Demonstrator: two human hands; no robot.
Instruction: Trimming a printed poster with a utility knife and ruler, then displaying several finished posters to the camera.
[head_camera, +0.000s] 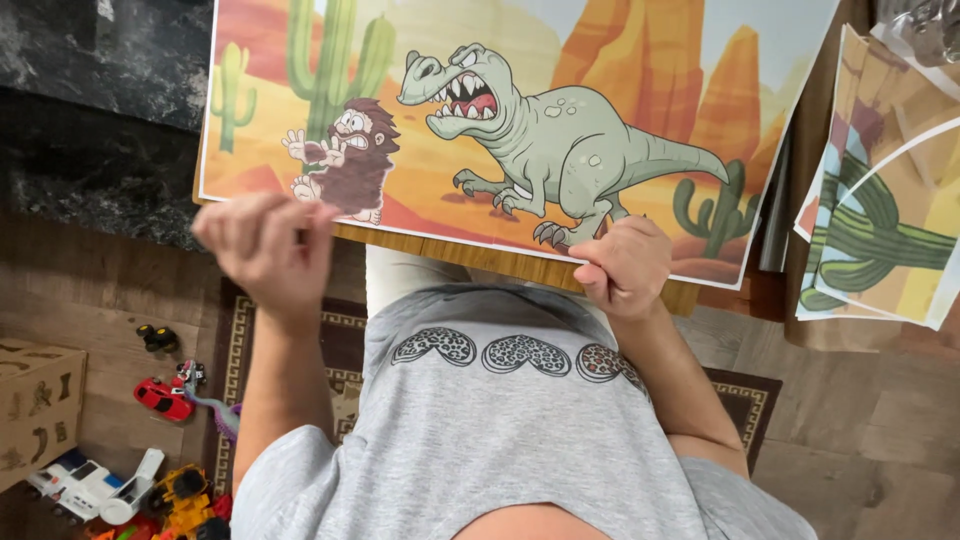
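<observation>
Hands come first, nearest the camera, above a grey shirt (500, 430) printed with spotted heart shapes. The right hand (625, 265) is curled closed, its fingertips pinched on the near edge of a large cartoon poster (600, 60), close to that edge's right end. The left hand (265, 245) is raised and blurred just short of the same edge, toward its left end; its fingers look bent inward, but whether they hold the paper or anything else I cannot tell.

The poster lies directly ahead of both hands, flat on a wooden board (470, 255) whose front lip shows between them. Its long axis runs crosswise, from the left hand's side to the right hand's side, so the two hands sit near opposite ends of the near long edge. The right hand is the one in contact; the left is just beside the corner where a bearded cartoon caveman (350, 160) is drawn. Beyond the right hand's knuckles stands a green cartoon dinosaur (560, 140), facing the caveman, with cacti and orange rocks behind.

Farther out to the right of the right hand, well apart, lies a loose stack of other printed sheets (880, 230) showing a cactus. Below and left of the left hand, down on the floor, are scattered toys, among them a red toy car (165, 398), beside a cardboard box (35, 405).
</observation>
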